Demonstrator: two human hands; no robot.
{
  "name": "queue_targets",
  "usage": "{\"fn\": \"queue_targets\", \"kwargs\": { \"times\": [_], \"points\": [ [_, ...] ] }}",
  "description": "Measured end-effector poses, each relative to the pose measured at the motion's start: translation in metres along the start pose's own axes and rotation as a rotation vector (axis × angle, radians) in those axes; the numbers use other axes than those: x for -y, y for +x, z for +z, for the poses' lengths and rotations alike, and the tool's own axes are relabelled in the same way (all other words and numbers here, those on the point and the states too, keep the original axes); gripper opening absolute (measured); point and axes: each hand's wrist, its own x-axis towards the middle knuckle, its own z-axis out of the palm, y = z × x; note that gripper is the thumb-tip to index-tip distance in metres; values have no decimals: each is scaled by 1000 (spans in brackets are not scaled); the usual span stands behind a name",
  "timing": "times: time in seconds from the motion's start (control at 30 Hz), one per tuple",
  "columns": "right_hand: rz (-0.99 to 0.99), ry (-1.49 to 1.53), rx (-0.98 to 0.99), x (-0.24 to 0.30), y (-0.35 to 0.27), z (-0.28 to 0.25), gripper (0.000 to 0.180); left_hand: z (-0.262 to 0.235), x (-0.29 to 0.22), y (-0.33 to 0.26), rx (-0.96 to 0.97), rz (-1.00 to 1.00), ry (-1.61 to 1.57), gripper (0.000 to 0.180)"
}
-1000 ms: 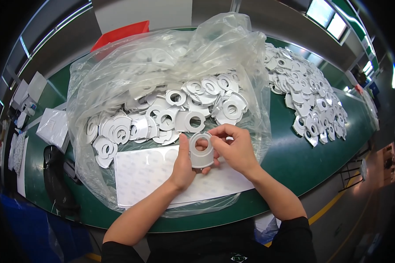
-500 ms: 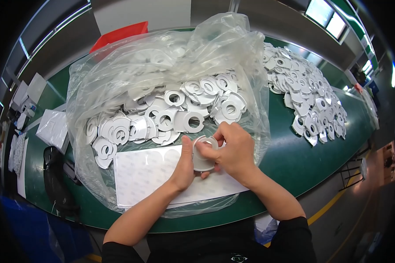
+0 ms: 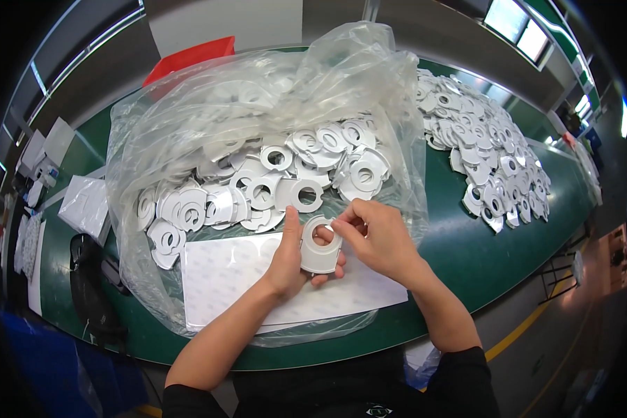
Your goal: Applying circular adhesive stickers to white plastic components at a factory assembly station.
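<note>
A white plastic part with a round hole and a raised rim is held in my left hand, thumb along its left side and fingers curled under it. My right hand is closed in a pinch by the part's upper right edge. What its fingertips hold, if anything, cannot be made out. Under both hands lie white sheets with faint round marks. Just beyond them, many similar white parts spill from the mouth of a clear plastic bag.
On the right of the green table spreads a heap of more white parts. A red bin stands behind the bag. To the left are a white wrapped packet and a black object near the table's edge.
My right hand has drawn back from over the part's hole to its upper right edge, so the hole now shows. The part stays in my left hand.
</note>
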Motion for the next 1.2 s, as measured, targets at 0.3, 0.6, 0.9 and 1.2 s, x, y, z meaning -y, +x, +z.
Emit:
{"fn": "queue_targets", "kwargs": {
  "times": [0.3, 0.6, 0.9, 1.2],
  "points": [
    [51, 252, -22, -14, 7, 2, 22, 13, -3, -5, 8, 16, -31, 79],
    [44, 1221, -822, -52, 21, -100, 32, -20, -43, -9, -488, 902, 1329, 23],
    [5, 314, 252, -12, 9, -45, 13, -41, -27, 4, -425, 770, 1927, 25],
    [-200, -362, 616, 22, -24, -10, 19, -20, -35, -2, -547, 836, 1329, 19]
  ]
}}
